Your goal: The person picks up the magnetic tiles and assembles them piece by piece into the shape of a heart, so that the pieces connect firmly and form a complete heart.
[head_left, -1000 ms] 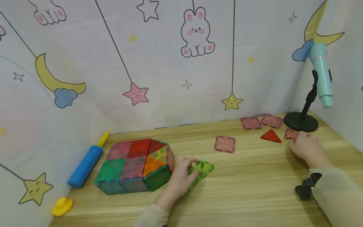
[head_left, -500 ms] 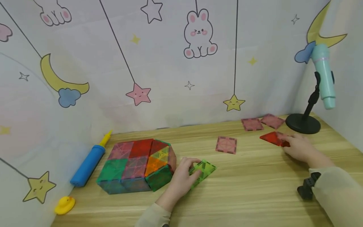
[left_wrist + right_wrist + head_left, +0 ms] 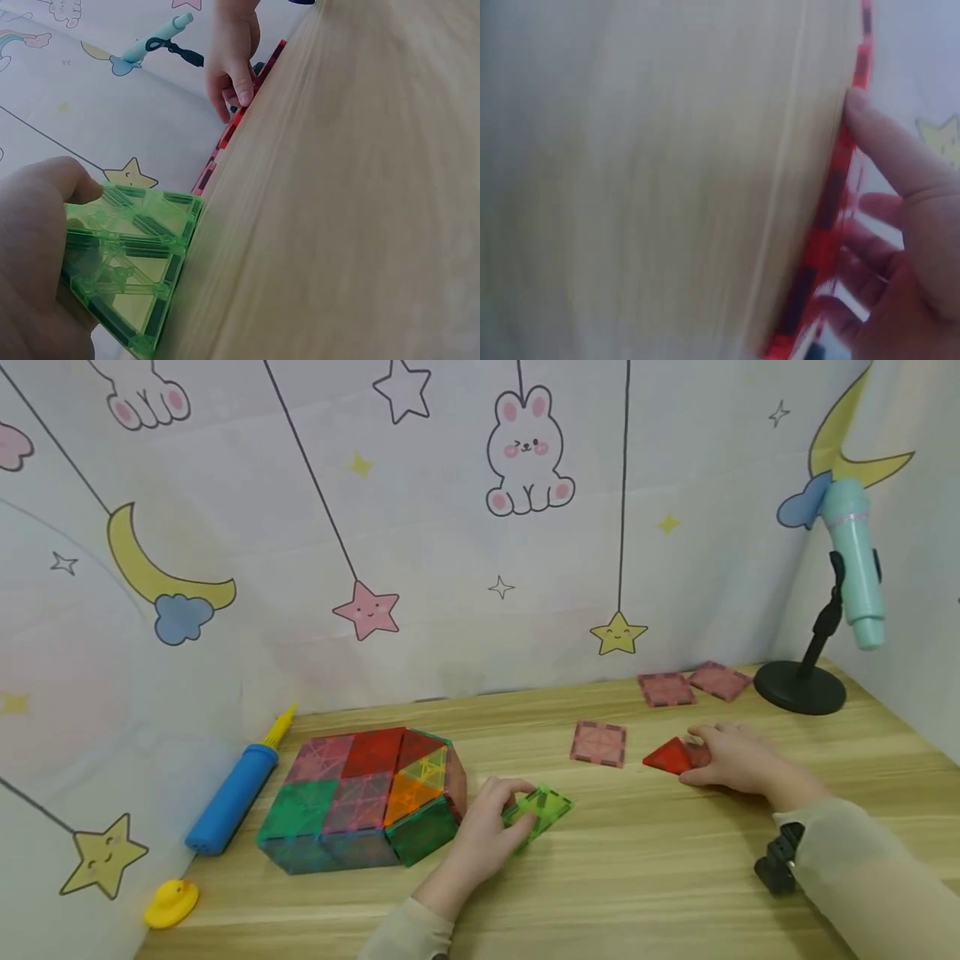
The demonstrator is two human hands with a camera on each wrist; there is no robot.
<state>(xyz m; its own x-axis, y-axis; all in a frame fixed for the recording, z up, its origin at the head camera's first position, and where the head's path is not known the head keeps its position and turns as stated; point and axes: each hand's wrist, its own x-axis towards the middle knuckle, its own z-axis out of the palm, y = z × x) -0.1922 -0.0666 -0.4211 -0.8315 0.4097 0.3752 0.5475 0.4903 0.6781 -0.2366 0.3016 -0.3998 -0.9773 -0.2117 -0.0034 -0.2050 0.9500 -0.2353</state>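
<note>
My left hand [image 3: 480, 835] grips light green see-through magnetic tiles [image 3: 550, 810] low over the wooden table. In the left wrist view the green tiles [image 3: 142, 240] form joined panels at an angle, and the fingers behind them are partly hidden. My right hand [image 3: 738, 764] holds a reddish magnetic tile [image 3: 699, 755] by its edges, thumb near and fingers far. Most of that tile is covered by the hand. Touching its left side is a bright red triangular tile [image 3: 670, 757], flat on the table. The right wrist view is blurred.
A low block of coloured magnetic tiles [image 3: 360, 802] stands left of my left hand. Loose pink square tiles [image 3: 598, 743] lie toward the back. A toy microphone on a black stand [image 3: 799, 685], a blue pump [image 3: 232, 797] and a yellow duck [image 3: 172, 903] sit around the edges.
My right hand has slid the reddish tile left and nearer, from beside the microphone stand. The red triangle met it and moved along, turning. My left hand stays put with the green tiles.
</note>
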